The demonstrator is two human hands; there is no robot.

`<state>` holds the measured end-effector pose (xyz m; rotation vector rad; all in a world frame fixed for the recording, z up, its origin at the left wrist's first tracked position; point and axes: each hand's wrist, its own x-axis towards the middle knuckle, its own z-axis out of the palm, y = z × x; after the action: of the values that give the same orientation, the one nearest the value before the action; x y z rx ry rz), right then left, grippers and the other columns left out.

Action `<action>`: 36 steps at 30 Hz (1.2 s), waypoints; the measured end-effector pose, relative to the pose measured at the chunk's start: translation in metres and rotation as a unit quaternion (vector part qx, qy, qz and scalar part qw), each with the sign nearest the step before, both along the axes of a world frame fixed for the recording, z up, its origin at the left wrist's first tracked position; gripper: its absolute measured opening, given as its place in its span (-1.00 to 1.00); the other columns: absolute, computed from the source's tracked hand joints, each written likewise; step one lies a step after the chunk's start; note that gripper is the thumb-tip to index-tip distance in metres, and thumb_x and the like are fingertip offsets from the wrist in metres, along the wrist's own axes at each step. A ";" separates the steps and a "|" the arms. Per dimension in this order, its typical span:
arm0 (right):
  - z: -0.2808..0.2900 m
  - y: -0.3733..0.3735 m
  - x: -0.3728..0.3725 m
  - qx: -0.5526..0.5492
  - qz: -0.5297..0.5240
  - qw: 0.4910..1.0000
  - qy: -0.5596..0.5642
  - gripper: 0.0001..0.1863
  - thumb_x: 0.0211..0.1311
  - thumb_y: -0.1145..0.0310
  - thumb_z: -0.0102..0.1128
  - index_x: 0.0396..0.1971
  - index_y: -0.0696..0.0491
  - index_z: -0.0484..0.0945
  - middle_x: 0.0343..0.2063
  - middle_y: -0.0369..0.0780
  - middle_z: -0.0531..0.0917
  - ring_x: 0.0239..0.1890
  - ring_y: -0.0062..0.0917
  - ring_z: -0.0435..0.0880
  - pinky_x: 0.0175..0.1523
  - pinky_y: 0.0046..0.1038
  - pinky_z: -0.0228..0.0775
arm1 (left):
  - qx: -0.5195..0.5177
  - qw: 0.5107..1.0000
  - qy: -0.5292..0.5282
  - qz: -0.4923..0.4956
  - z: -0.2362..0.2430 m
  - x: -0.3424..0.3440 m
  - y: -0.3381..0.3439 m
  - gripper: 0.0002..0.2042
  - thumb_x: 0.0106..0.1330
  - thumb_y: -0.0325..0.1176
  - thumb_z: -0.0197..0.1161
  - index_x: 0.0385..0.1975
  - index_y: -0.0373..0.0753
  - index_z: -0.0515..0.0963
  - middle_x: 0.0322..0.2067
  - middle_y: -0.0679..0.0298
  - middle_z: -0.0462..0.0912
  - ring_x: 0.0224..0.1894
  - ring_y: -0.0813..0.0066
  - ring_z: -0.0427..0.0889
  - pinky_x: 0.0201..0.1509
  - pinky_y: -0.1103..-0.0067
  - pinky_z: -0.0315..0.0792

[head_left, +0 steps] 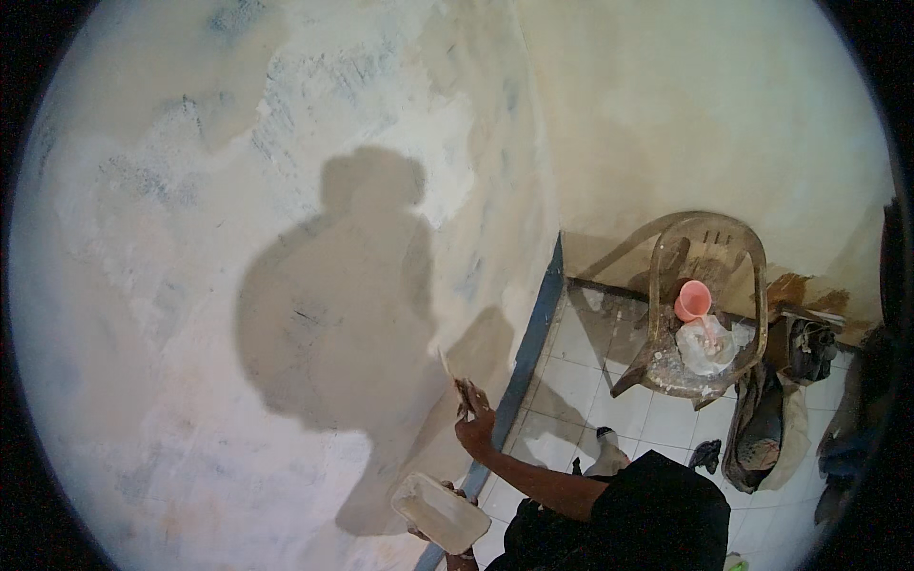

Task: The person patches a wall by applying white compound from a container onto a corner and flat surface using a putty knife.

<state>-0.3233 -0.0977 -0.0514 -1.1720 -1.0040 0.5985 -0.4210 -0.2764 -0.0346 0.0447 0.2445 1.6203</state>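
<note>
My right hand [474, 423] is closed on a putty-smeared flat scraper [444, 363], held against or very close to the patchy white and beige wall [152, 285], just left of its blue-grey bottom band [539, 333]. Whether the blade touches the wall I cannot tell. My left hand [419, 529] grips a pale rectangular container [439, 512] smeared with putty, low in the view, its fingers around the far and side edges. My shadow falls across the middle of the wall.
A dirty plastic chair [762, 276] by the adjoining cream wall [685, 105] holds a pink cup [692, 300] and a clear plastic bag [706, 347]. Sacks and bags [762, 419] and a small dark object [705, 457] lie on the white tiled floor [647, 419].
</note>
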 end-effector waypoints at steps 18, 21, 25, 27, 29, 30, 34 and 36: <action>-0.005 0.148 0.139 0.099 -0.226 0.961 -0.127 -0.60 -0.28 0.62 -0.14 -0.30 0.26 0.49 -0.38 0.00 0.54 -0.35 -0.16 0.49 -0.23 -0.34 0.32 | -0.003 0.999 -0.010 0.035 -0.023 -0.007 0.003 -0.06 -0.18 0.37 0.10 0.14 -0.21 0.10 -0.02 0.00 0.32 -0.10 0.03 0.41 -0.05 0.07 0.28; -0.008 0.171 0.113 0.054 -0.231 0.966 -0.102 -0.50 -0.30 0.61 -0.14 -0.17 0.27 0.43 -0.28 0.01 0.52 -0.27 -0.14 0.48 -0.16 -0.29 0.31 | -0.007 0.999 0.037 -0.008 -0.018 -0.012 0.005 -0.06 -0.17 0.40 0.05 0.13 -0.20 0.12 -0.04 0.01 0.34 -0.12 0.04 0.41 -0.09 0.12 0.31; -0.011 0.120 0.028 0.067 -0.146 0.965 -0.208 -0.49 -0.23 0.59 -0.05 -0.10 0.20 0.40 -0.16 -0.02 0.49 -0.16 -0.15 0.46 -0.03 -0.25 0.29 | 0.034 0.999 0.022 0.013 -0.020 -0.014 0.002 -0.05 -0.19 0.34 0.15 0.17 -0.15 0.04 0.01 -0.10 0.26 -0.07 -0.06 0.41 -0.05 0.00 0.29; -0.020 0.075 -0.004 0.010 -0.164 0.939 -0.302 -0.51 -0.20 0.59 0.01 -0.10 0.17 0.40 -0.13 -0.04 0.48 -0.10 -0.16 0.44 0.01 -0.23 0.27 | 0.049 0.972 0.231 0.014 -0.032 -0.016 0.005 -0.08 -0.17 0.39 0.07 0.16 -0.11 0.10 -0.01 0.00 0.30 -0.06 0.01 0.36 -0.02 0.09 0.26; -0.006 0.019 -0.021 0.079 -0.020 0.961 -0.266 -0.50 -0.21 0.61 0.03 -0.10 0.14 0.41 -0.09 -0.07 0.47 -0.07 -0.20 0.43 0.01 -0.22 0.28 | 0.039 0.986 0.158 0.030 -0.034 -0.013 0.002 -0.06 -0.19 0.38 0.10 0.17 -0.09 0.06 0.02 -0.02 0.27 -0.05 -0.03 0.36 -0.02 0.04 0.24; -0.011 -0.003 -0.028 0.088 0.011 0.957 -0.275 -0.52 -0.20 0.62 0.02 -0.11 0.12 0.43 -0.10 -0.09 0.48 -0.06 -0.22 0.44 0.02 -0.23 0.29 | 0.027 0.999 0.013 0.034 -0.031 -0.008 0.003 -0.03 -0.21 0.36 0.16 0.20 -0.08 0.02 0.06 -0.07 0.22 -0.05 -0.10 0.36 -0.03 -0.05 0.24; -0.001 -0.043 0.000 0.099 0.140 0.973 -0.157 -0.56 -0.17 0.64 -0.04 -0.15 0.11 0.46 -0.14 -0.12 0.53 -0.05 -0.30 0.46 0.05 -0.30 0.30 | -0.063 0.995 -0.071 0.042 -0.010 -0.007 0.009 -0.03 -0.23 0.40 0.13 0.20 -0.02 0.02 0.06 -0.06 0.22 -0.05 -0.13 0.35 -0.01 -0.08 0.21; -0.012 -0.021 0.024 -0.036 0.106 0.991 -0.077 -0.69 0.04 0.52 -0.09 -0.16 0.13 0.46 -0.20 -0.09 0.55 -0.09 -0.27 0.50 0.03 -0.37 0.32 | 0.046 0.996 0.068 -0.041 -0.010 -0.006 0.009 -0.14 -0.12 0.25 0.20 0.16 -0.09 0.08 -0.04 0.09 0.33 0.03 0.11 0.28 0.05 0.10 0.19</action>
<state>-0.2992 -0.1187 -0.0638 -1.1968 -1.2578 0.7263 -0.4265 -0.2673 -0.0449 0.2333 0.2683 1.5489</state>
